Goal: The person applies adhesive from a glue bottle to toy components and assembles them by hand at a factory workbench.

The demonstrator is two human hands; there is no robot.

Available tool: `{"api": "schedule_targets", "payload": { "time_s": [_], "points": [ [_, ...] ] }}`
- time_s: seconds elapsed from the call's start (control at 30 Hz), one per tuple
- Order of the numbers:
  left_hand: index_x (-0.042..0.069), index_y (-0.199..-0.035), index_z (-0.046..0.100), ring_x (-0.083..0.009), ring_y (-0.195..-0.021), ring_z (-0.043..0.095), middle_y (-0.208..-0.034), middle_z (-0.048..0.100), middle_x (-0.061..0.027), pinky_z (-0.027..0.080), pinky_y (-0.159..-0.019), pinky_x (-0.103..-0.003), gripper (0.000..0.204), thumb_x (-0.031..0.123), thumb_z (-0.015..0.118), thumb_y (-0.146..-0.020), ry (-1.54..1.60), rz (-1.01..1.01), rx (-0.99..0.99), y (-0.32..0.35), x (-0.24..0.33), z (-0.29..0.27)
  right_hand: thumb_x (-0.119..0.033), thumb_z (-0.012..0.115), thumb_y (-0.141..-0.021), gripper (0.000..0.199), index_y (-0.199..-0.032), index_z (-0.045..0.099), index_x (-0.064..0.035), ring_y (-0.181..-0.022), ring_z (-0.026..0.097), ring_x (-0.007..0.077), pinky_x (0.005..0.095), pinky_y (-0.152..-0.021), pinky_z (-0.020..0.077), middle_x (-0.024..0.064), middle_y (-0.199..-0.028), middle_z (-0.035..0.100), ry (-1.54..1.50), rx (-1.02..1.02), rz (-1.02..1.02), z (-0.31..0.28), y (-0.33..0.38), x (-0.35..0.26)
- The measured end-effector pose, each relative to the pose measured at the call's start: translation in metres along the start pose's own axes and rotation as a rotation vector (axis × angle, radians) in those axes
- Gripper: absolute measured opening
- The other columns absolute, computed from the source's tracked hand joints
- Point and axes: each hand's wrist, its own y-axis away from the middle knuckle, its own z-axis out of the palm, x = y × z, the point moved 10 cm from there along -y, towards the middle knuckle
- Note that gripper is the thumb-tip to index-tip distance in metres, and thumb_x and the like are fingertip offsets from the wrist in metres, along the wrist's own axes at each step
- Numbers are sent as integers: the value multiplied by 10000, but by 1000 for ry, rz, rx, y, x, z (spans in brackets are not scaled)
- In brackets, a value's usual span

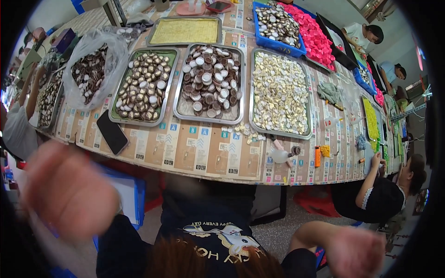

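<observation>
My left hand is raised close to the camera at the left, off the table's near edge. It is smeared by motion, and its fingers cannot be made out. At the lower right, my right hand is also blurred, away from the table, its fingers unclear. Nothing shows in either hand. A dark phone lies on the table nearest my left hand. Beyond it stand a tray of brown-and-cream round pieces, a tray of brown-and-white round caps and a tray of small gold-and-white pieces.
A clear plastic bag holds more brown caps. Farther back are a yellow-filled tray, a blue crate and bright pink pieces. A small bottle and orange lighter lie near the edge. Several people work around; one person sits right.
</observation>
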Motion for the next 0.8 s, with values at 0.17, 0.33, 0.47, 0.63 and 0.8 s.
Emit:
{"api": "schedule_targets", "payload": {
  "time_s": [0.17,0.33,0.47,0.63,0.8],
  "points": [
    [-8,-962,519,-122,-859,511,-921,554,-55,397,-771,-232,169,80,465,-829,176,-1111,-228,144,-196,101,-228,436,-815,449,-1167,316,24,-1000,402,197,311,-838,325,109,-1107,400,-158,-424,736,47,146,104],
    [39,-985,509,-249,-803,516,-862,535,-121,413,-710,-314,258,164,558,-765,-238,-903,-452,175,-235,171,-15,570,-730,579,-1232,282,-9,-1088,360,189,317,-905,297,104,-1178,367,63,-622,1019,47,235,136],
    [42,-966,507,-292,-785,499,-859,514,-130,399,-689,-361,297,176,599,-717,-498,-769,-438,165,-222,194,4,604,-696,609,-1219,293,5,-1049,400,197,316,-888,331,120,-1136,398,26,-618,1075,48,263,158],
    [30,-929,508,-232,-730,497,-804,507,-105,401,-652,-315,260,107,604,-699,-401,-868,-397,125,-185,238,-63,660,-653,483,-1078,441,9,-918,484,261,327,-813,376,143,-966,498,155,-524,1141,29,189,196],
    [18,-901,512,-145,-644,481,-746,509,-63,396,-586,-251,202,44,579,-712,-284,-834,-269,94,-153,262,-48,666,-622,345,-931,518,-10,-849,494,306,357,-743,394,138,-900,519,244,-611,992,25,134,214]
  ]
}}
